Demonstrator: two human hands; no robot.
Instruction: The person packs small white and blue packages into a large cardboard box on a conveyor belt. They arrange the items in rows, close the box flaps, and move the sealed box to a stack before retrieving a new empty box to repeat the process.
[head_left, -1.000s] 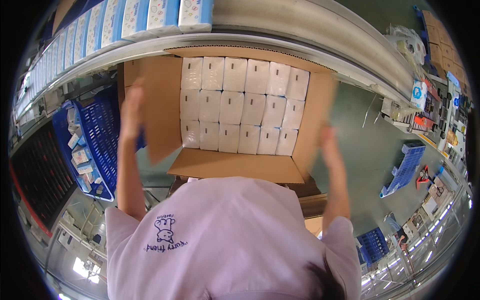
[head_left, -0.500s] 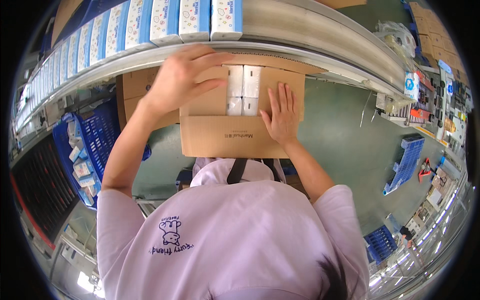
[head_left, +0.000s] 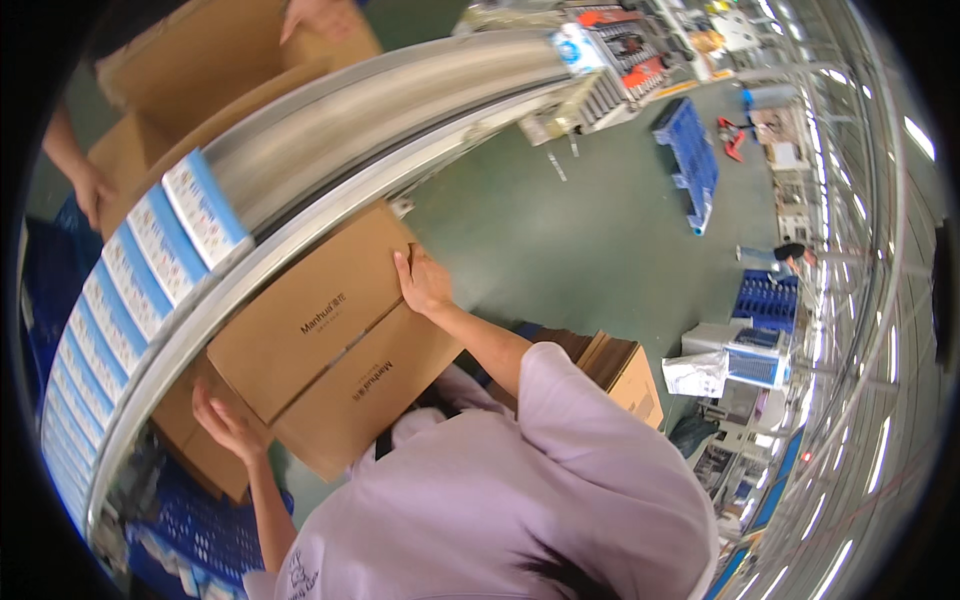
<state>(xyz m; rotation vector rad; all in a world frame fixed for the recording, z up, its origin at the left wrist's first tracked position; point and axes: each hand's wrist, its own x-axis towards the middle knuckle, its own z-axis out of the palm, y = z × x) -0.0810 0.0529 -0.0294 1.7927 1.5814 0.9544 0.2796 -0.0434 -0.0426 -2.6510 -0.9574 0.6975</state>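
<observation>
A brown cardboard box [head_left: 345, 345] sits in front of me beside the conveyor, its top flaps folded down with a narrow seam between them. My right hand [head_left: 428, 283] grips the box's right edge, its fingers at the corner near the conveyor. By the box's left end is my left hand [head_left: 228, 422], fingers apart with nothing in them. Whether it touches the cardboard I cannot tell. The flaps hide the white packs inside.
Blue-and-white tissue packs [head_left: 135, 280] line the conveyor [head_left: 330, 120] on the left. Across it, a co-worker's hands [head_left: 90, 195] are at a large open carton [head_left: 205, 60]. Another carton [head_left: 190, 420] and a blue crate [head_left: 205, 530] lie left; stacked cardboard [head_left: 600, 360] stands right.
Both flaps now cover the white packs. The box appears turned, and my view has swung right. My left hand has come off the flap to the box's left end; my right hand has moved to its right edge.
</observation>
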